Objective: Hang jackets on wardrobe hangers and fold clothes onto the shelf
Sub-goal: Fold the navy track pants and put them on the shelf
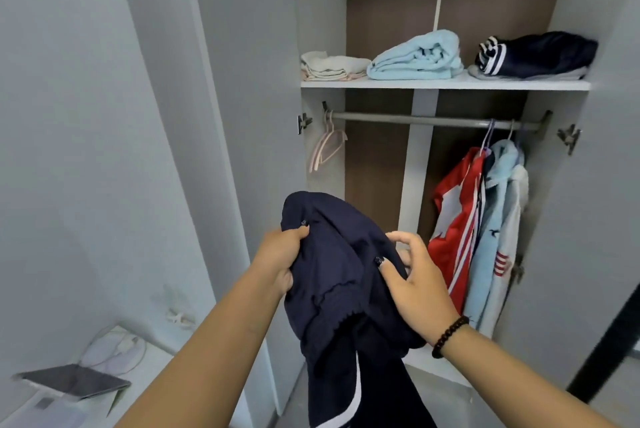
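Both hands hold a dark navy fabric garment with a white stripe along its lower edge (pixel 346 289) in front of the open wardrobe, at about chest height and below the rail. The left hand (pixel 282 254) grips a bunched fold at the garment's upper left edge, fingers curled into the cloth, while the right hand (pixel 412 275) pinches the cloth on the other side, thumb on top and fingers partly tucked behind it; a dark beaded bracelet (pixel 448 336) sits on that wrist. Held like this, with the rest hanging loose between the arms, the garment looks as if it is being sorted out to find its edges, either for folding or for a hanger; which one I cannot tell, since its shape is still crumpled. Above, the white wardrobe shelf (pixel 443 84) already carries a cream folded cloth (pixel 332 67), a pale blue folded towel-like piece (pixel 419 57) and a navy striped folded garment (pixel 536 55), set side by side, so room for another lies mostly on top of them. Under it, the grey metal rail (pixel 415 118) bears empty pink hangers (pixel 327 147) at the left end and a red-and-white jacket (pixel 453 219) beside a light blue jacket (pixel 502 219) at the right end, leaving the middle of the rail free.
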